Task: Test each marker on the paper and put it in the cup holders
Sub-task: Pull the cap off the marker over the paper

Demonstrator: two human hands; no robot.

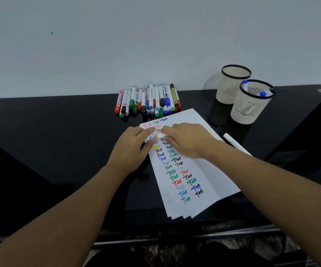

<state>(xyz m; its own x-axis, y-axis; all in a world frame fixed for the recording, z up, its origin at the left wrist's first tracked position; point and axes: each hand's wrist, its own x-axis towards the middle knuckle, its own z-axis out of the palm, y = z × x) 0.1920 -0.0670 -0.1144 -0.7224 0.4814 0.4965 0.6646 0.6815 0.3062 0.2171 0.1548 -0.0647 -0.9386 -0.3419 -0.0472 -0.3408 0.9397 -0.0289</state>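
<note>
A stack of white paper sheets (209, 151), fanned slightly at the near edge, lies at an angle on the black glossy table (59, 132); its top sheet is covered with two ragged columns of the handwritten word "Test" in red, green, blue, black, purple and yellow ink. Both hands meet over the upper left part of that sheet. The left hand (130, 149) and the right hand (186, 140) have their fingers curled toward each other around a small white object (160, 135) with a touch of yellow beside it; it is blurred and mostly hidden, so whether it is a marker, its cap or both cannot be told. Behind the paper, against the pale wall, lies a row of markers (148, 101), side by side and partly piled, with white barrels and caps of red, green, black, blue, purple and pink, plus one yellow-green barrel. To the right stand two cream mesh cup holders with black rims, touching or nearly so: the rear cup holder (232, 83) shows no contents, and the front cup holder (251, 105) contains blue-capped markers (262, 93). A single white marker (234, 144) lies on the table just beside the paper's right edge, near the right forearm.
</note>
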